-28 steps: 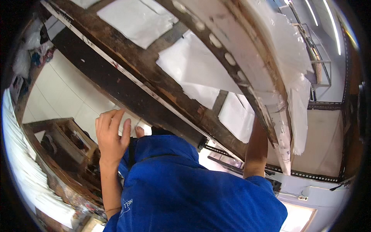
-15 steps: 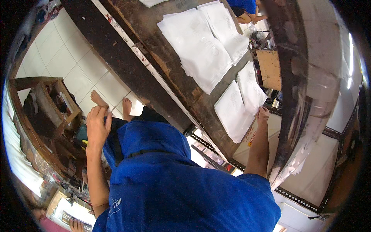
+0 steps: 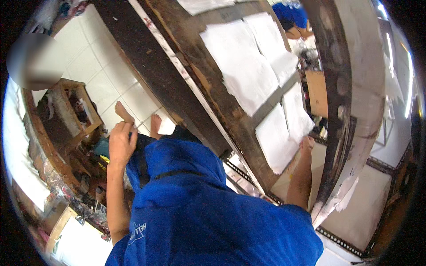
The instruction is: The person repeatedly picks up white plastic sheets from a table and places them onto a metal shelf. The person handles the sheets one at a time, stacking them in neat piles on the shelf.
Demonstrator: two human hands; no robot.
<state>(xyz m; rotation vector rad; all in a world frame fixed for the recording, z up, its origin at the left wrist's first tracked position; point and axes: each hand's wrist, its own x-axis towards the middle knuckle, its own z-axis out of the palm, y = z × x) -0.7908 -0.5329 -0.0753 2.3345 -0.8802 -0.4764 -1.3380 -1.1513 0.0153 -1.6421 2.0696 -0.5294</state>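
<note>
My right hand [image 3: 307,144] is closed at the near right corner of a stack of white sheets [image 3: 271,137], pinching its edge. Beside that stack, partly overlapping, lies another white stack [image 3: 295,113]. Farther up the dark board sit two larger stacks of white sheets [image 3: 242,66]. My left hand [image 3: 122,142] hangs at my left side by the blue shirt, its fingers curled and pressed together; whatever may be inside them is hidden. Motion blurs the picture slightly.
The sheets rest on a long dark, worn board [image 3: 191,40] with a pale, stained edge strip. A dark post [image 3: 333,66] rises on the right. Perforated metal rails [image 3: 341,241] run below it. Left stands a wooden cabinet [image 3: 82,111]. A person in blue [image 3: 290,15] is far off.
The view has shifted, so the board and stacks appear farther right and lower. My right hand stays at the stack's corner. A hand at the lower left is out of view.
</note>
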